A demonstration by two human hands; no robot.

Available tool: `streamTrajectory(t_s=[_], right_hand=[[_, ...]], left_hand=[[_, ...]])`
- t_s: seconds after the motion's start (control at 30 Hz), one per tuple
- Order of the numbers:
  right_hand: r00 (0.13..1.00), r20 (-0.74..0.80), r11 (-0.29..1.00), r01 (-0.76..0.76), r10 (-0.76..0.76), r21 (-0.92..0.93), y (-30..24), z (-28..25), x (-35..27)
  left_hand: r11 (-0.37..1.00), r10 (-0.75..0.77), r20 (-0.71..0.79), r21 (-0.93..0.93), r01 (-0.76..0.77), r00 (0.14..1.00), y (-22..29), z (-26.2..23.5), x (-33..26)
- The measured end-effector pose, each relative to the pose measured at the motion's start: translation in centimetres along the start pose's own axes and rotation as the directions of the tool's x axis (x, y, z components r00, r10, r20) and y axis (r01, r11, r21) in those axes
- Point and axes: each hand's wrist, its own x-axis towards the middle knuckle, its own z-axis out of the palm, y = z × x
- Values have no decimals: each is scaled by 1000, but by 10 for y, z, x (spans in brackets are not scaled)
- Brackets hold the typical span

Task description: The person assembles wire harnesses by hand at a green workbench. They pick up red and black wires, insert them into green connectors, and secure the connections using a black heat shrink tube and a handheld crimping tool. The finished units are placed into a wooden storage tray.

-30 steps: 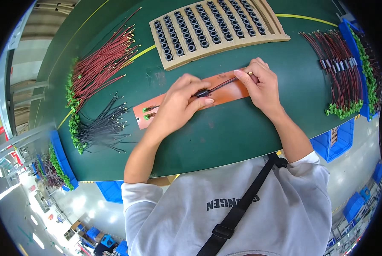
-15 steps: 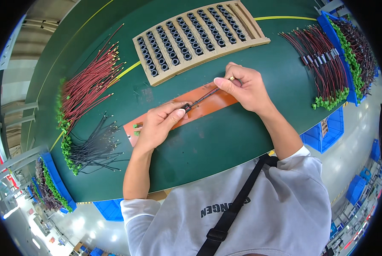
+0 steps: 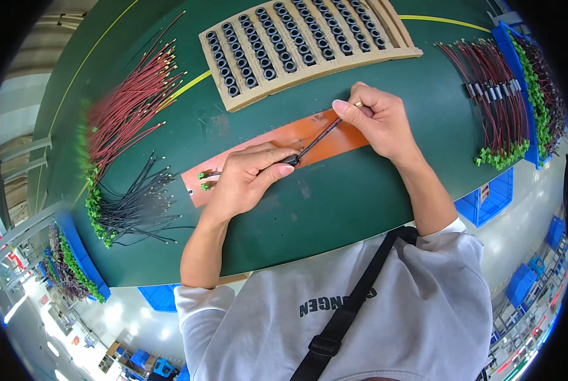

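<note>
My left hand (image 3: pixel 249 178) is closed on a small black ring-like sleeve (image 3: pixel 290 160), held between thumb and fingers. A dark wire pair (image 3: pixel 319 138) runs from the sleeve up to my right hand (image 3: pixel 376 120). That hand pinches the wires near their brass-coloured tips (image 3: pixel 359 105). Green connectors (image 3: pixel 205 181) show at the left of my left hand, with wire ends leading under it. Beneath both hands lies an orange strip (image 3: pixel 338 147) on the green table. Whether the wires pass fully through the sleeve is hidden by my fingers.
A cardboard tray (image 3: pixel 258 98) with rows of black rings stands at the back. Red wires (image 3: pixel 128 92) and black wires (image 3: pixel 138 206) with green connectors lie left. Finished-looking bundles (image 3: pixel 493 95) lie right, beside a blue bin (image 3: pixel 519 89). More blue bins flank the table.
My left hand has shifted right along the wires with the black sleeve, exposing more of the green connectors. My right hand keeps its pinch and sits slightly further up and right. The whole view has shifted.
</note>
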Motion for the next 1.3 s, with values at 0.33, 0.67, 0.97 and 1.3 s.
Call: streamTrajectory(t_s=[0.33, 0.67, 0.97, 1.3], right_hand=[[984, 173, 878, -56, -31, 476, -28, 20, -15], [985, -71, 493, -15, 156, 870, -75, 36, -23], [893, -446, 816, -208, -68, -540, -131, -310, -29], [906, -348, 25, -352, -239, -936, -12, -377, -37]], left_hand=[[995, -57, -360, -92, 25, 931, 5, 11, -10], [648, 682, -218, 623, -438, 699, 58, 27, -19], [452, 794, 46, 623, -639, 607, 2, 51, -15], [483, 708, 159, 602, -635, 688, -7, 50, -15]])
